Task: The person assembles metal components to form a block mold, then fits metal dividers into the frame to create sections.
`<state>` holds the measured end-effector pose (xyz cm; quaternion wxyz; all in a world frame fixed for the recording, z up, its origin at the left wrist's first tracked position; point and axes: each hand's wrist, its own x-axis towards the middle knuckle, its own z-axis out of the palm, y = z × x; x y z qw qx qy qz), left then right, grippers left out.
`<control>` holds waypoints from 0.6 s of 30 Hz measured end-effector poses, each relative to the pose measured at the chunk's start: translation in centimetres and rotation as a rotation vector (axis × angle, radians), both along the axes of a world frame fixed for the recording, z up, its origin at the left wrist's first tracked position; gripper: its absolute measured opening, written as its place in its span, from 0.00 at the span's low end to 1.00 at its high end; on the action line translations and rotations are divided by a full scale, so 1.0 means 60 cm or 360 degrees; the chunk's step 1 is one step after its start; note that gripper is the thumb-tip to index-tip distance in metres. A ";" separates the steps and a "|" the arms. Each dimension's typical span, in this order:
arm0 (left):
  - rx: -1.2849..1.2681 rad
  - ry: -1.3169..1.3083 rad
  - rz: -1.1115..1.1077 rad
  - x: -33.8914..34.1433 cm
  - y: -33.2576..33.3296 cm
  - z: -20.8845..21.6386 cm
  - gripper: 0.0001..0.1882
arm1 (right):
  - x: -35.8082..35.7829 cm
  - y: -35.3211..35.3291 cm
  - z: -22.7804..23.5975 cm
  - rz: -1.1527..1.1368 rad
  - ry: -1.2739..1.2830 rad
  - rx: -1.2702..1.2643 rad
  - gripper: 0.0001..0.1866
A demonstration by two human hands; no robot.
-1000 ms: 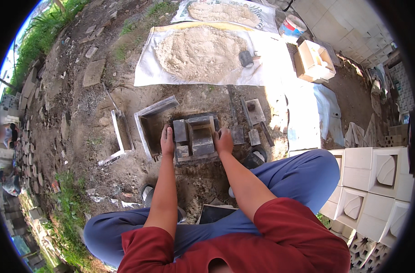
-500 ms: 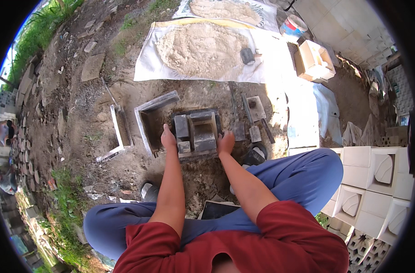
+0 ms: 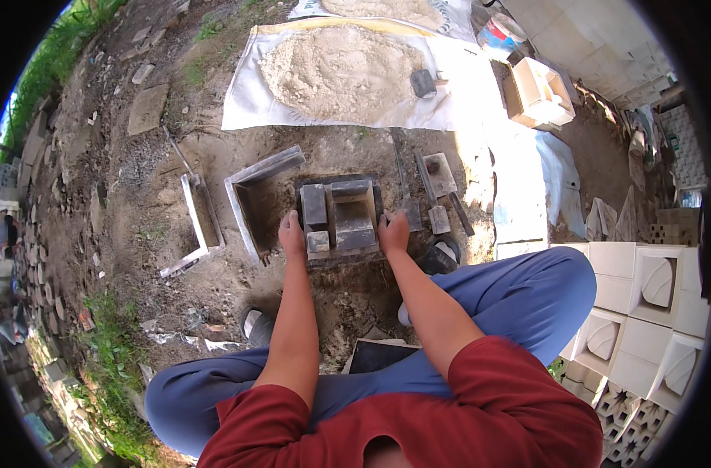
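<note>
Flanking a grey block assembly (image 3: pixel 354 232), the left hand (image 3: pixel 291 235) is at its left side and the right hand (image 3: pixel 394 232) at its right, the fingers of both curled in narrowly, though I cannot tell whether they hold the dark slab (image 3: pixel 378 199) under it. The assembly lies in front of the person's legs (image 3: pixel 519 300), between an angled frame (image 3: pixel 243 212) on the left and a flat-bladed tool (image 3: pixel 411 216) just beside the right hand. Beyond it, a pale powder heap (image 3: pixel 336 74) lies on a white sheet (image 3: pixel 240 105), with a dark-headed mallet (image 3: pixel 423 83) at the heap's right edge
</note>
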<state>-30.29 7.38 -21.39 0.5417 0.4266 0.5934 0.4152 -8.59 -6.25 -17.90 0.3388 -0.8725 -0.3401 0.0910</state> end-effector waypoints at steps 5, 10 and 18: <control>0.0097 -0.0357 -0.0330 0.008 -0.010 0.048 0.32 | 0.015 0.063 0.065 -0.0031 0.0136 0.0235 0.18; -0.0276 -0.0483 -0.0521 0.008 -0.010 0.113 0.35 | -0.026 0.098 0.101 0.0331 0.0779 -0.0013 0.45; -0.0386 -0.0082 -0.0669 0.044 -0.029 0.157 0.37 | -0.029 0.064 0.069 0.0270 0.0561 0.0033 0.43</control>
